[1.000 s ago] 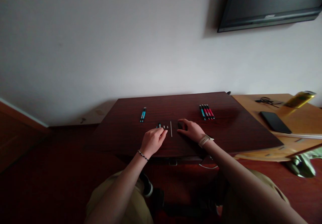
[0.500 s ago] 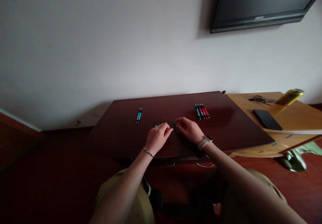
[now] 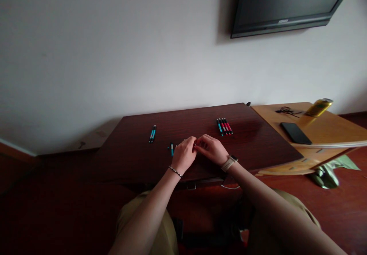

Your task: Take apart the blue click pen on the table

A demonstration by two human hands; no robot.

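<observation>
Nearby, two blue pens (image 3: 152,133); five right (image 3: 224,126).

Two hands meet at the near middle of a dark wooden desk (image 3: 137,159), fingertips together over something too small and hidden to make out. The left hand (image 3: 185,156), a beaded bracelet at its wrist, is curled; the right hand (image 3: 211,149), with a pale watch, touches it. Just left of them lies a short blue-banded pen piece (image 3: 171,148). Farther back lie two blue pens (image 3: 152,133) side by side, and, to the right, a row of blue and red pens (image 3: 224,126).
</observation>
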